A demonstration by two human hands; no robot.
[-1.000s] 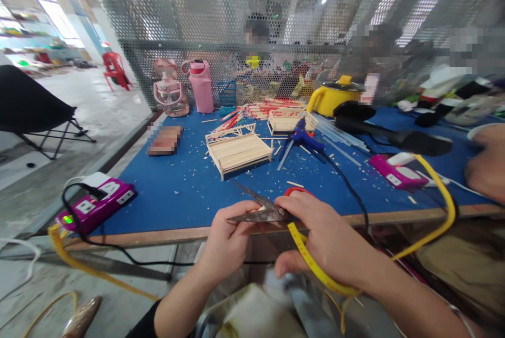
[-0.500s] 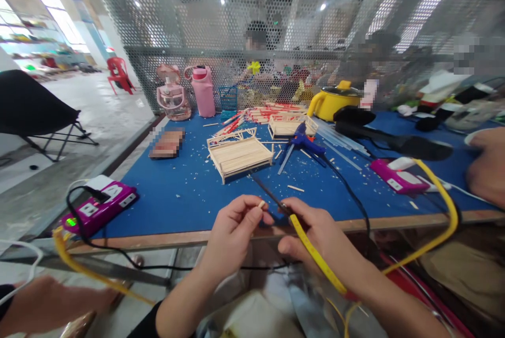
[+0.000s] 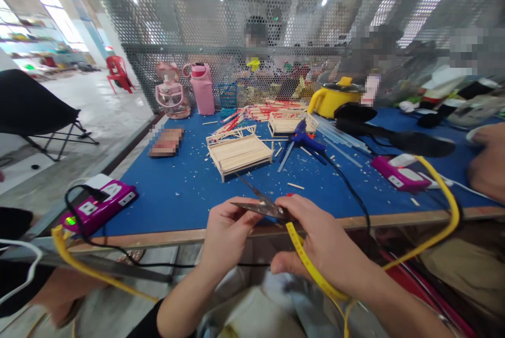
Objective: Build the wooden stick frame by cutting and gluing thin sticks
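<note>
My right hand (image 3: 315,238) is closed on a pair of scissors (image 3: 272,209), whose two metal blades are spread and point left. A yellow measuring tape (image 3: 303,256) hangs along the same hand and wrist. My left hand (image 3: 229,230) pinches a short wooden stick piece, mostly hidden behind the lower blade, which crosses the fingertips. Just beyond the blades, a small bed-like frame of wooden sticks (image 3: 240,154) rests on the blue table (image 3: 169,196). Behind it to the right lies a second stick frame (image 3: 290,125), close to a blue glue gun (image 3: 305,138).
Purple power strips sit at left (image 3: 102,204) and right (image 3: 400,172). Red-tipped sticks (image 3: 276,109) and clear glue sticks (image 3: 343,138) lie farther back. Pink bottles (image 3: 202,88) and a yellow pot (image 3: 335,99) stand by the mesh screen. Another person's hand (image 3: 489,162) is at far right.
The scissor blades have spread apart, and one now lies across my left fingertips at the stick piece. Both hands have come slightly closer together.
</note>
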